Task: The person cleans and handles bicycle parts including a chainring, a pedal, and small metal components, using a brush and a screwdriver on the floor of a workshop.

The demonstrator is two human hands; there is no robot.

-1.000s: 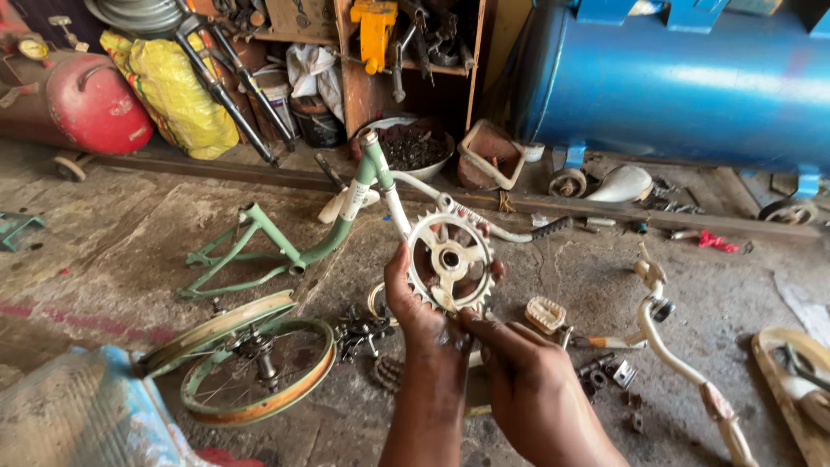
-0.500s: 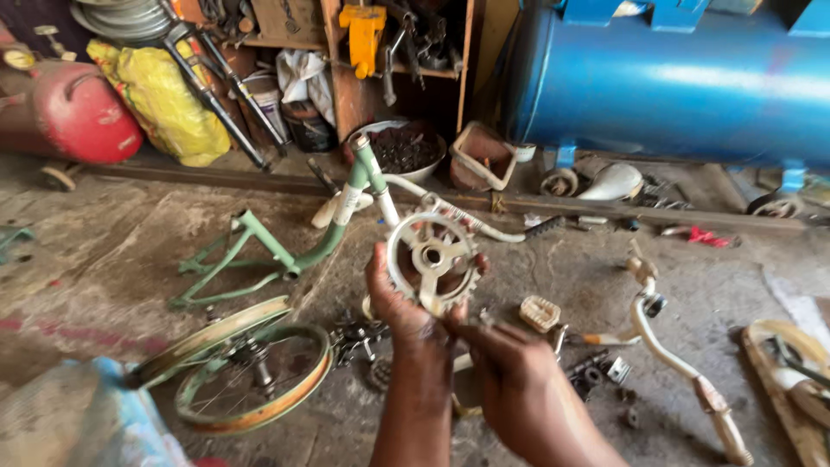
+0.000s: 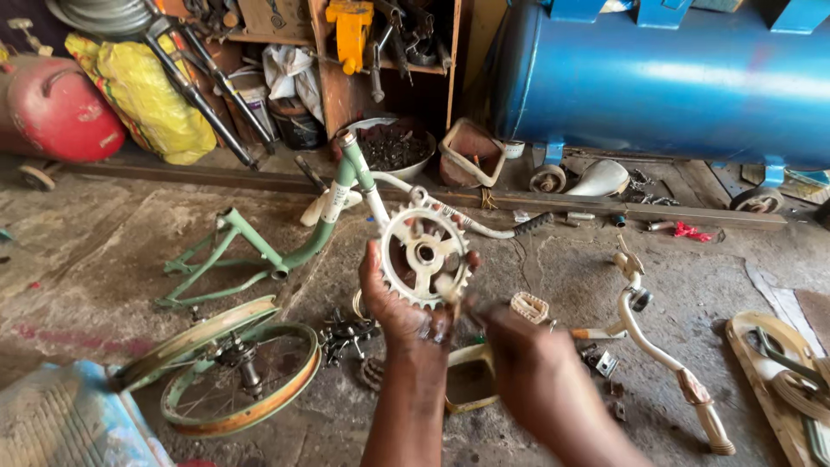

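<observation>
My left hand (image 3: 399, 304) holds up a cream toothed chainring (image 3: 424, 253) by its lower edge, flat face toward me. My right hand (image 3: 529, 355) is blurred just right of and below it, fingertips at the sprocket's lower right teeth, pinching something small that I cannot make out. Behind the chainring lies a light green bicycle frame (image 3: 285, 246) on the concrete floor. A white handlebar (image 3: 661, 350) with a tan grip lies to the right, and a cream pedal (image 3: 529, 306) sits just beyond my right hand.
Two green-rimmed wheels (image 3: 226, 367) lie at lower left beside a black chain part (image 3: 346, 333). A blue tank (image 3: 683, 78) stands at the back right, a red cylinder (image 3: 52, 108) and yellow bag (image 3: 147, 95) at back left, and a wooden shelf (image 3: 380, 60) of tools between them.
The chainring has turned in my left hand and stayed raised. My right hand has shifted up to its lower right edge. The view has moved slightly.
</observation>
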